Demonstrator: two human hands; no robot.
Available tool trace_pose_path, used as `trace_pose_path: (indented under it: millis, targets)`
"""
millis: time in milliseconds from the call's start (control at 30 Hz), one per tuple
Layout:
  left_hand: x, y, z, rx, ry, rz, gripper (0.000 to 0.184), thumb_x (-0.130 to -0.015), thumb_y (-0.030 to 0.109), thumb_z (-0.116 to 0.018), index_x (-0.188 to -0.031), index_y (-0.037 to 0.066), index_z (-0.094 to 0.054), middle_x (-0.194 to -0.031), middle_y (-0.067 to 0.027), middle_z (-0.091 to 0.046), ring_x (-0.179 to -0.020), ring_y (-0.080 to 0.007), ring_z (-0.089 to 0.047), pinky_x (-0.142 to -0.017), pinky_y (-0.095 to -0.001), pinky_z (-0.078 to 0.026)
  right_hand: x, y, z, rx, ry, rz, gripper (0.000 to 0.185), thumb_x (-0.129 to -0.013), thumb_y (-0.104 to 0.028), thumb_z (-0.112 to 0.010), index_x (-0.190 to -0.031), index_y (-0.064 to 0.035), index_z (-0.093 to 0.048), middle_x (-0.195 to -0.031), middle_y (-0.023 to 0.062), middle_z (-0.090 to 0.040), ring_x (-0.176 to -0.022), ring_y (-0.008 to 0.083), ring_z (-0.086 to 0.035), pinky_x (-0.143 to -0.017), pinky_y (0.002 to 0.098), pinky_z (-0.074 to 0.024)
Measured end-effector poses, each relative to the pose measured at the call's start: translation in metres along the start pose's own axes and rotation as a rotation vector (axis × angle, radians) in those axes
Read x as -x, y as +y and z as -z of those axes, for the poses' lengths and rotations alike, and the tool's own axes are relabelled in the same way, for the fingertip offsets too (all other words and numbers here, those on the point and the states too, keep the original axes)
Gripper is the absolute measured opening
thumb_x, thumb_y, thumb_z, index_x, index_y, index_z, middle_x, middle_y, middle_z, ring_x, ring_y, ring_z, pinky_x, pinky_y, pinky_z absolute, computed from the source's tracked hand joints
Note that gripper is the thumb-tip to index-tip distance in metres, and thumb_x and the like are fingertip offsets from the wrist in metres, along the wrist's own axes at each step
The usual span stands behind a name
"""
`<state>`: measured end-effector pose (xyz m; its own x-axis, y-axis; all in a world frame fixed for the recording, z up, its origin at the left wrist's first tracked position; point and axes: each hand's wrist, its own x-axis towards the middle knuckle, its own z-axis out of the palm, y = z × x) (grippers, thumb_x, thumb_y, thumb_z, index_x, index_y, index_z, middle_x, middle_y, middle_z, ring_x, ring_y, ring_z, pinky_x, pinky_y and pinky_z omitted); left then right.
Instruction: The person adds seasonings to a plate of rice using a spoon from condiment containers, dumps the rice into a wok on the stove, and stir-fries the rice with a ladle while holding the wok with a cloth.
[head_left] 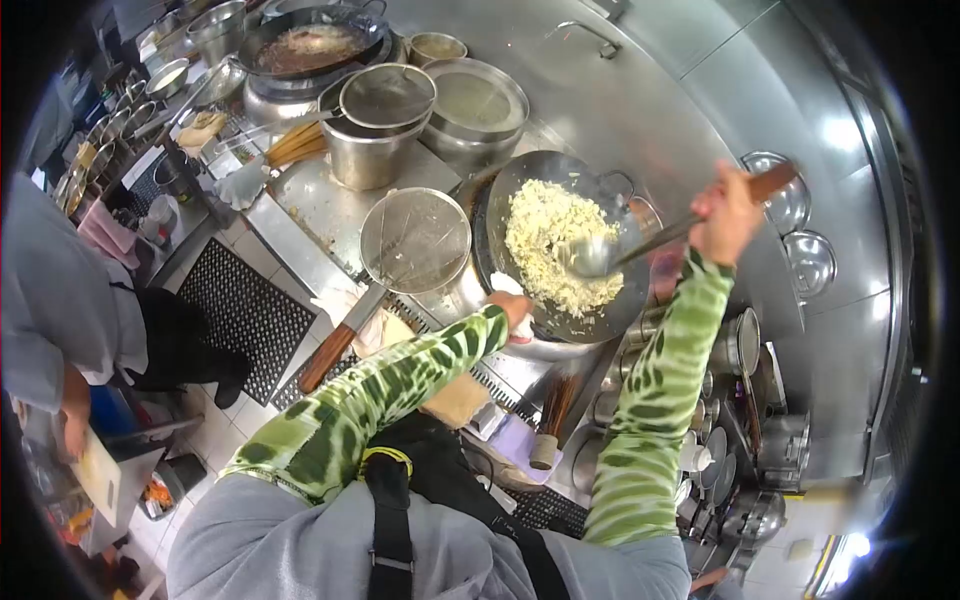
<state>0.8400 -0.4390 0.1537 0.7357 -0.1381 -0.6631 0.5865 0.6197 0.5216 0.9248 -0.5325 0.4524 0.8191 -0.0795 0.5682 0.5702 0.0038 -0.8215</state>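
My right hand is wrapped around the handle of a long metal ladle with a wooden end. The ladle's bowl is blurred and sits in pale yellow, chopped food that looks like egg fried rice. This food lies in a dark wok on the stove. At the wok's near left edge, my left hand is closed on a folded white cloth against the rim. Whether a wok handle lies under the cloth is hidden.
Left of the wok lies a round strainer with a wooden handle. Behind it, another strainer rests on a metal pot. A second wok holds brown liquid. A co-worker stands at left beside a cutting board.
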Motion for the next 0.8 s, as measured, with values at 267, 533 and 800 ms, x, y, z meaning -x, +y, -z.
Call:
trace_pose_path:
  millis: [267, 533, 800]
  targets:
    - [0.029, 0.003, -0.004, -0.126, -0.019, 0.190, 0.044, -0.082, 0.031, -0.067, -0.121, 0.013, -0.056, -0.127, -0.0150, -0.048, -0.098, -0.0297, -0.056, -0.066, -0.0373, -0.058, -0.008, 0.046, 0.049, 0.276, -0.008, -0.010, 0.011, -0.081, -0.007, -0.058, -0.088, -0.0002, -0.061, -0.062, 0.0024, -0.050, -0.046, 0.0133, -0.046, -0.044, 0.0266, -0.0405]
    - [0.006, -0.004, -0.002, -0.213, -0.101, 0.150, 0.044, -0.085, 0.030, -0.064, -0.123, 0.011, -0.055, -0.130, -0.0108, -0.048, -0.104, -0.0262, -0.053, -0.071, -0.0352, -0.056, 0.036, 0.056, 0.041, -0.061, 0.243, -0.155, 0.006, -0.080, -0.005, -0.062, -0.079, -0.0033, -0.057, -0.061, 0.0025, -0.052, -0.043, 0.0131, -0.046, -0.040, 0.0240, -0.0371]
    - [0.008, 0.000, -0.005, -0.046, -0.171, 0.108, 0.038, -0.084, 0.026, -0.066, -0.116, 0.010, -0.057, -0.110, -0.0087, -0.058, -0.089, -0.0252, -0.060, -0.073, -0.0432, -0.055, 0.032, 0.111, 0.030, 0.251, -0.184, 0.124, 0.019, -0.080, -0.007, -0.065, -0.064, -0.0046, -0.055, -0.054, -0.0023, -0.050, -0.053, 0.0108, -0.048, -0.047, 0.0258, -0.0381]
